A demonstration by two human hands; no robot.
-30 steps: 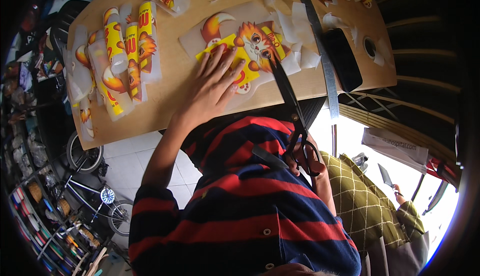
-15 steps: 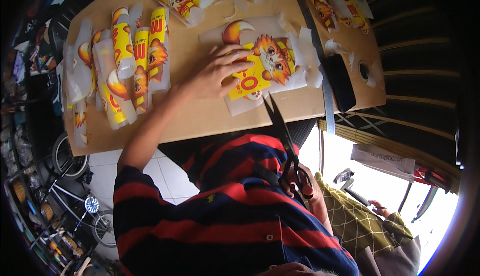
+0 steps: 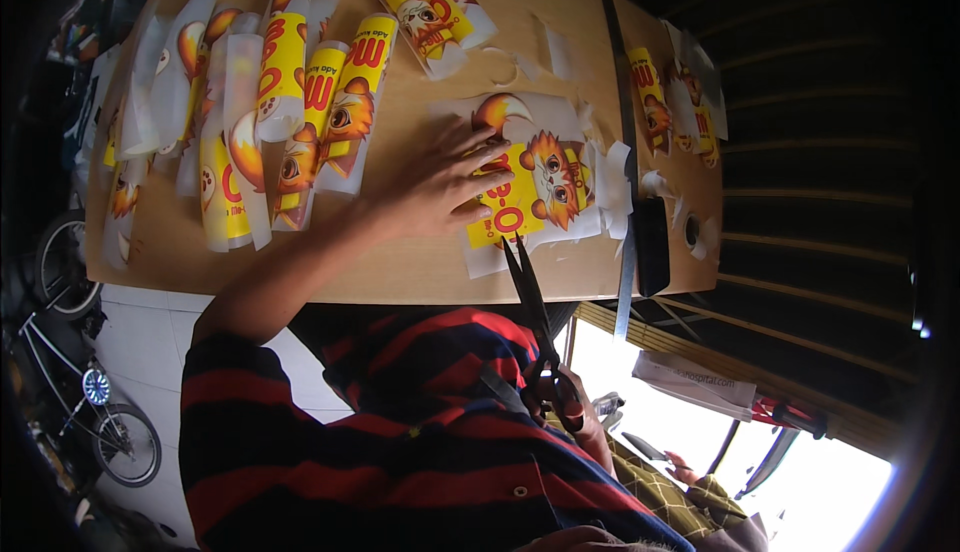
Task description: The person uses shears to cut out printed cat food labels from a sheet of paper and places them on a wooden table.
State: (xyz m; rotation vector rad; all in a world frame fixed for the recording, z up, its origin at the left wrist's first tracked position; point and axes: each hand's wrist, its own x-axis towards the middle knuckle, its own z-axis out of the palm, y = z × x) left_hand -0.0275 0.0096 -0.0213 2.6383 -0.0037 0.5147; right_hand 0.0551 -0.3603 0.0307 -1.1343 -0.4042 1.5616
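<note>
A printed sheet with an orange-and-white cartoon cat on yellow [image 3: 558, 182] lies flat on the wooden table [image 3: 420, 277]. My left hand [image 3: 448, 190] rests on the sheet's left part, fingers spread and holding nothing. In my right hand [image 3: 552, 397], close to my body below the table edge, is a pair of large black scissors [image 3: 533, 297]. Their blades point away from me, slightly parted, with the tips at the sheet's near edge. The right fingers are partly hidden behind the scissor handles.
Several curled prints [image 3: 285, 62] crowd the table's left, with another pair [image 3: 425, 22] at the back. Right of the sheet are paper scraps [image 3: 615, 187], a black flat object [image 3: 652, 247] and a tape roll [image 3: 694, 235]. Another person's hand [image 3: 682, 469] shows at lower right; a bicycle [image 3: 95, 387] stands left.
The view has shifted, so the table sits differently in it. The scissor tips have come nearer the sheet and now reach its near edge. My left hand still rests on the sheet.
</note>
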